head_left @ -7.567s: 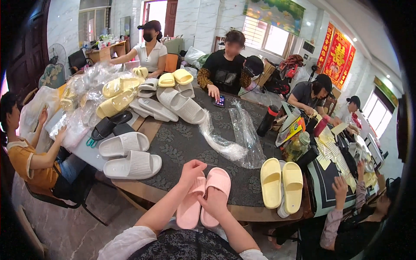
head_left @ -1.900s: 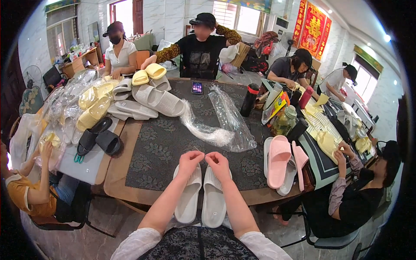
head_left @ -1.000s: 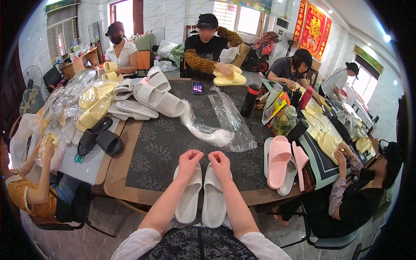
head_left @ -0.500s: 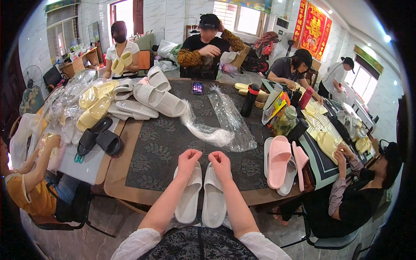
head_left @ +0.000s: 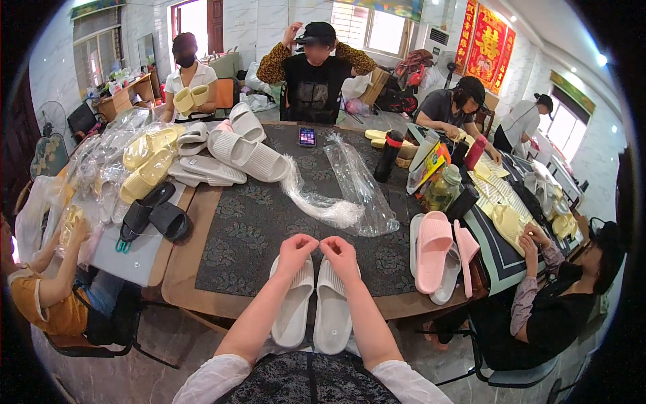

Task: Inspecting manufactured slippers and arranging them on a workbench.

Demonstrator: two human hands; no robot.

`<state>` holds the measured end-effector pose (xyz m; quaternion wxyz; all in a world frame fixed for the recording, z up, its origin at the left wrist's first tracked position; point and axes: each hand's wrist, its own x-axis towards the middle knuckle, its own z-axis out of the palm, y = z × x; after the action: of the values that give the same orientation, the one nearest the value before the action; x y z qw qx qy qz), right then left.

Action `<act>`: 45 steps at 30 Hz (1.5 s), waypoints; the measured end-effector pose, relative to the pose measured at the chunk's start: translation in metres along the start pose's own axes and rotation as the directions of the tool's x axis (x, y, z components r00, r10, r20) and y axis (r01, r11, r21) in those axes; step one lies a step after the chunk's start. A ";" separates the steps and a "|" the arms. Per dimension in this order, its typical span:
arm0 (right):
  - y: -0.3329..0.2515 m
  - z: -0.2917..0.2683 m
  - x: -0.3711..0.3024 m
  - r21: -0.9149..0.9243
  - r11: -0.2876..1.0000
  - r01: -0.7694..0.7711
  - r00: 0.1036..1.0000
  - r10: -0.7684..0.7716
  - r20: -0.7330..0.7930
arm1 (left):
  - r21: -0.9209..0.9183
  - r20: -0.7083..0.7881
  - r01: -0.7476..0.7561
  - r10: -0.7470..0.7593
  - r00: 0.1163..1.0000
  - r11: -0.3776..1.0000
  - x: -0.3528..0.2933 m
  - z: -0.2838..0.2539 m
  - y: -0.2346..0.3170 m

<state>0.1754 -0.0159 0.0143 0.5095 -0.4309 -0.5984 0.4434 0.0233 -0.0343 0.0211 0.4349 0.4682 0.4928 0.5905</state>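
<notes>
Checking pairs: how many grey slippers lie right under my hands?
2: the left slipper below the left hand, the right slipper below the right hand. The hands partly cover both; no third shows there.

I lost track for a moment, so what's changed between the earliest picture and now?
Your right hand let go of the pink slides, which moved to your right, where a yellow pair lay. Grey slides now sit under it and your left hand, both pinched close together. The black slides, phone and clear plastic bag stayed put.
</notes>
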 end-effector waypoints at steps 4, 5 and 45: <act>0.004 0.002 0.000 -0.014 0.999 0.040 0.999 -0.040 -0.012 | 0.026 0.006 -0.026 0.026 1.000 0.999 0.001 0.002 -0.004; 0.000 0.003 0.000 0.011 1.000 0.001 0.998 0.000 -0.065 | -0.004 -0.049 -0.056 0.056 0.997 0.998 0.001 0.001 -0.005; 0.003 0.002 -0.001 -0.063 0.996 0.069 0.997 -0.066 0.044 | 0.021 0.042 0.003 -0.004 0.999 1.000 0.001 0.000 -0.008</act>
<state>0.1741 -0.0158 0.0107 0.4973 -0.4174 -0.6372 0.4153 0.0238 -0.0317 0.0134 0.4414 0.4840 0.4906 0.5746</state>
